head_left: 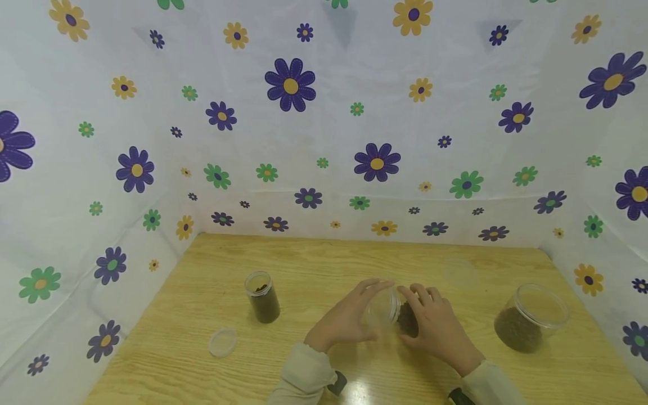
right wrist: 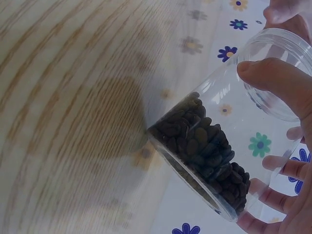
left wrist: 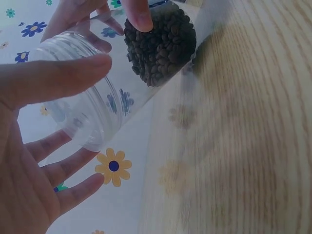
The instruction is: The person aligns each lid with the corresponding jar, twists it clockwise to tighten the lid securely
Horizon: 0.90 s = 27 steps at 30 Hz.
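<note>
Both hands hold a clear, straight-sided jar (head_left: pixel 382 310) between them, leaning over the tabletop. Dark beans (left wrist: pixel 163 48) fill its base end. My left hand (head_left: pixel 348 316) curves around the ridged mouth end, with the thumb lying across it in the left wrist view. Around the body and base end, my right hand (head_left: pixel 436 325) grips with thumb on one side and fingers on the other. In the right wrist view the beans slope to one side, and the lower edge of the base comes down at the wooden table (right wrist: pixel 63 126).
A narrow open jar (head_left: pixel 265 304) of dark contents stands at the left, with a round clear lid (head_left: pixel 223 343) lying before it. At the right is a wider open jar (head_left: pixel 521 329), partly filled. A faint clear disc (head_left: pixel 458 273) lies farther back. Flower-printed sheeting (head_left: pixel 334 140) encloses the table.
</note>
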Tool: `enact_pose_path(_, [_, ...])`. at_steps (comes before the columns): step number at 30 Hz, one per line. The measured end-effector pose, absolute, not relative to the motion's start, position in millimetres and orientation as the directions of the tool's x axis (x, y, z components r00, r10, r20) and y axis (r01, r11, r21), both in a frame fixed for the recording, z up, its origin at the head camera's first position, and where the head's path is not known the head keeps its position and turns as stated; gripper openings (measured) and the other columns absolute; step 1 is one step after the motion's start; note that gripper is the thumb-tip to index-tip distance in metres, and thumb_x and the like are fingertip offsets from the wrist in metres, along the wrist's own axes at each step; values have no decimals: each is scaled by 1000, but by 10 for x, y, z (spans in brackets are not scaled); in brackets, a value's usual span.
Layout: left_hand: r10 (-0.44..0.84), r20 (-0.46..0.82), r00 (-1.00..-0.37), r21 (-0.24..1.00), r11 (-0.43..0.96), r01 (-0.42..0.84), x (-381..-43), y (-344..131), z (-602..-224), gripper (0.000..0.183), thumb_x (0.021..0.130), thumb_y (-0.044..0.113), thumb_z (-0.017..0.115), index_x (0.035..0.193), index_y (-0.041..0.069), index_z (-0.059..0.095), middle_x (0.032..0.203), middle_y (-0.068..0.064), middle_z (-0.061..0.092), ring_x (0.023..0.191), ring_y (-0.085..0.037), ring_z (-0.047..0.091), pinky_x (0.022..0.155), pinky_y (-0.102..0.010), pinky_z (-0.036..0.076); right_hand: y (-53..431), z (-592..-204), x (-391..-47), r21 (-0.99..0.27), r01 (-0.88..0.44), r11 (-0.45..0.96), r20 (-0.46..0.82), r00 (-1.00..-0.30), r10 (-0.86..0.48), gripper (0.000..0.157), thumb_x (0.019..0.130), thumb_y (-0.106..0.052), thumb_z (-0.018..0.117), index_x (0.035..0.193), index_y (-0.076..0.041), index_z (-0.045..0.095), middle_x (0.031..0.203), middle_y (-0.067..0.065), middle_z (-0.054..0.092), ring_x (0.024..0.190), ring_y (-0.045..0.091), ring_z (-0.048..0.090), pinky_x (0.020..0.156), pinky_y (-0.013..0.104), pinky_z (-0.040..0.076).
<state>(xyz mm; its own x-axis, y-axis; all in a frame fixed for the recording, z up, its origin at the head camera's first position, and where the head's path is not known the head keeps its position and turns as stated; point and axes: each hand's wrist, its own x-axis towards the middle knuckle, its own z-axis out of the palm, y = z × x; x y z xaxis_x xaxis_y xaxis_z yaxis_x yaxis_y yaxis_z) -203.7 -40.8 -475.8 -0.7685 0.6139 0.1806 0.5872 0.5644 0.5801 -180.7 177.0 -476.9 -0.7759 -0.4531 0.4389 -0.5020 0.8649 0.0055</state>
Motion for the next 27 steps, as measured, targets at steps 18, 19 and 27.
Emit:
enact_pose_path(18, [576,175,-798,574,599,558,-2028,-428,-4750,93,74,27,80,146,38,22,141,-1,41,121,-25,52,92,-42,51,1766,-4759,-1808,5,-506,863,437,-775,-457,94,51,-48,87,129,-10,49,115,13,55,98,33,55,64,46,53])
enact_pose_path(19, [576,174,-798,574,599,558,-2029,-429,-4751,93,74,27,80,146,38,22,141,-2,41,120,-25,52,91,-42,51,1765,-4760,-1809,6,-506,862,436,-775,-458,94,51,-48,87,129,-10,49,115,13,55,98,33,55,64,46,53])
enact_pose_path(27, [557,155,-816,593,608,527,-2033,-437,-4752,92,74,35,79,146,41,23,136,-7,46,111,-23,57,84,-39,53,1761,-4769,-1820,38,-502,864,427,-774,-468,95,51,-48,87,129,-10,49,116,13,55,98,33,55,63,46,52])
